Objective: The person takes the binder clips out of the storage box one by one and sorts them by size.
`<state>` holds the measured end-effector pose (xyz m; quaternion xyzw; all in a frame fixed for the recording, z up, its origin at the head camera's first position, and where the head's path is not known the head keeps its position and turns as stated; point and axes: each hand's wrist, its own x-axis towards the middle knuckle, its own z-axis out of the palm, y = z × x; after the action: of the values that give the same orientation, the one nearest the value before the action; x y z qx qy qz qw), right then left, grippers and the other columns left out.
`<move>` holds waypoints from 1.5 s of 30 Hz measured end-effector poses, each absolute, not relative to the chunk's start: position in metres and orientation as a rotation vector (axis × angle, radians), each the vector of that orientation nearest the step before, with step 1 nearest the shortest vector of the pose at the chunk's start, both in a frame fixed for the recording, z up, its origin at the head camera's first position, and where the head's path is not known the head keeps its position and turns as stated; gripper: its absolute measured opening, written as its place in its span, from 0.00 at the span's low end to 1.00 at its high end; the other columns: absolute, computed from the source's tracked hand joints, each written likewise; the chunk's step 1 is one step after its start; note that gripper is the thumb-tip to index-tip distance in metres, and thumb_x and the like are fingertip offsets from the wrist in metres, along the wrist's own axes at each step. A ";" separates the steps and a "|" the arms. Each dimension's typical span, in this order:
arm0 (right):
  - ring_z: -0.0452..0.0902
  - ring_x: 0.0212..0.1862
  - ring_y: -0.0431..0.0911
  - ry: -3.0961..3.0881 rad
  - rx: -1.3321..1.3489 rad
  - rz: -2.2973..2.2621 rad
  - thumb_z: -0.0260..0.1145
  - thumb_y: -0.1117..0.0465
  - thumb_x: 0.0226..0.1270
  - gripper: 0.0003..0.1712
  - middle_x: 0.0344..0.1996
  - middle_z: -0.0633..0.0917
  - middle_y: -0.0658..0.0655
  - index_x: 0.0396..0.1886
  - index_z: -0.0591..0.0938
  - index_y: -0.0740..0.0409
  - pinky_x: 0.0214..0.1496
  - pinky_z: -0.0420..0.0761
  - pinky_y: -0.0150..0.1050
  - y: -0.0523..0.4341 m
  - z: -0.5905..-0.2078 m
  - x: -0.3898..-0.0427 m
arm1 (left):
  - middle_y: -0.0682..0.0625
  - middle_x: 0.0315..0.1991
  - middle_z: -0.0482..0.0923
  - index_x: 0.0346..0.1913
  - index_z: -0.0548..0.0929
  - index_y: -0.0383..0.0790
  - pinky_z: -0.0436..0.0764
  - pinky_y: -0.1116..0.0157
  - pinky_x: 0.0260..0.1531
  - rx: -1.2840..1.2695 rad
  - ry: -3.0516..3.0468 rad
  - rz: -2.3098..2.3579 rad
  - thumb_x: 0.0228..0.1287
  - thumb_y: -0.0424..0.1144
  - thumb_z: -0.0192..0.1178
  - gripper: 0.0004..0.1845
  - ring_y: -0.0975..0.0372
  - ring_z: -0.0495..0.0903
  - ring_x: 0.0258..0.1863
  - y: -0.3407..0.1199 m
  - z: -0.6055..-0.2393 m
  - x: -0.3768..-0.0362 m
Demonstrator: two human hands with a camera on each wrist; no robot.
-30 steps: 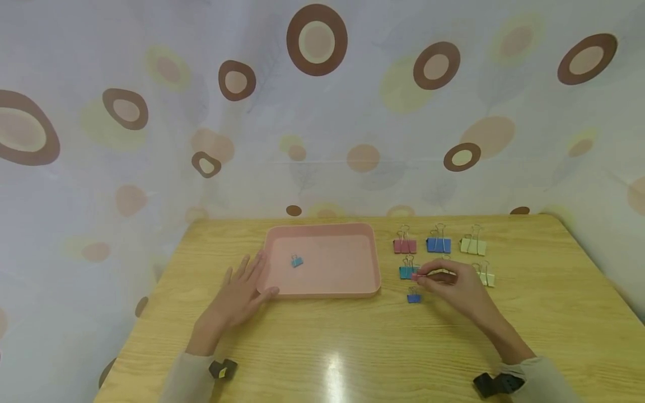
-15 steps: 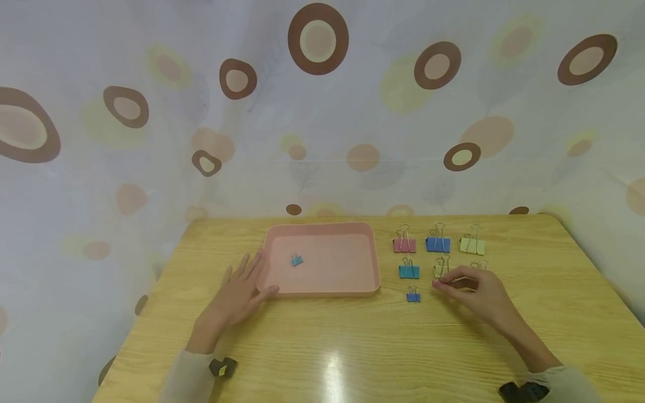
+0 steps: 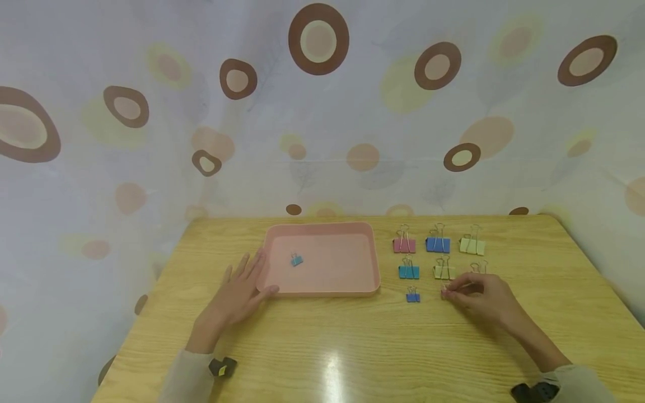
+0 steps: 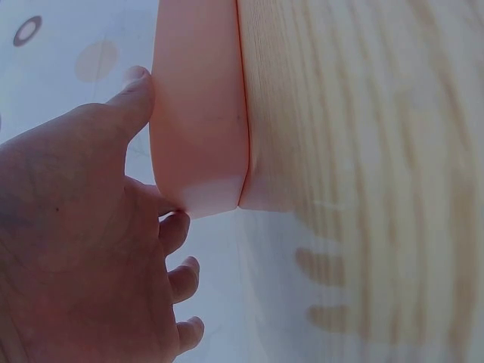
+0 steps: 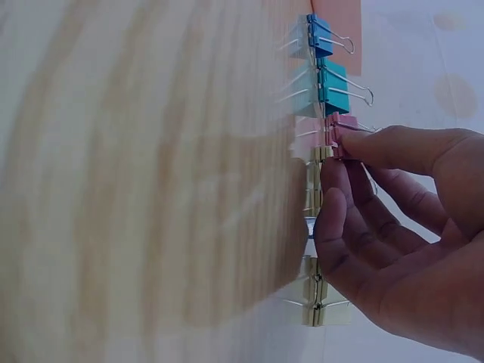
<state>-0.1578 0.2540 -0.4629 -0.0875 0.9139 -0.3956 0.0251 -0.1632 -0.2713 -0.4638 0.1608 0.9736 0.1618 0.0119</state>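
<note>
My right hand (image 3: 486, 296) pinches a small pink binder clip (image 5: 344, 130) between thumb and fingertips, low at the table's right side. To its left stands a small blue binder clip (image 3: 413, 298); behind are a teal binder clip (image 3: 409, 272) and a yellow one. In the head view my fingers hide most of the pink clip. My left hand (image 3: 234, 296) lies with spread fingers against the left end of a pink tray (image 3: 332, 268), its thumb at the near rim. Inside that tray lies a small teal binder clip (image 3: 297, 260).
Larger pink (image 3: 405, 245), blue (image 3: 438, 245) and pale yellow (image 3: 472, 247) binder clips stand in a back row. Another clip behind my right hand shows only its wire handles (image 3: 482, 266). A patterned curtain (image 3: 322, 179) hangs behind the wooden table (image 3: 312, 336).
My right hand has moved right and toward me with the pink binder clip, from beside the teal clip to right of the small blue one. My left hand has stayed at the tray.
</note>
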 end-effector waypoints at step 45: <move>0.83 0.42 0.36 2.781 -0.543 -1.513 0.70 0.66 0.71 0.18 0.45 0.86 0.61 0.58 0.81 0.63 0.37 0.87 0.36 0.231 -0.438 -0.166 | 0.42 0.82 0.48 0.82 0.52 0.35 0.43 0.32 0.73 0.507 3.062 0.519 0.77 0.61 0.51 0.44 0.39 0.45 0.80 -0.269 -0.464 -0.163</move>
<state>-0.1656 0.2310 -0.4380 -0.1690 0.8653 -0.4706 -0.0353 -0.1631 -0.2689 -0.4638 0.1612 0.9730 0.1650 -0.0026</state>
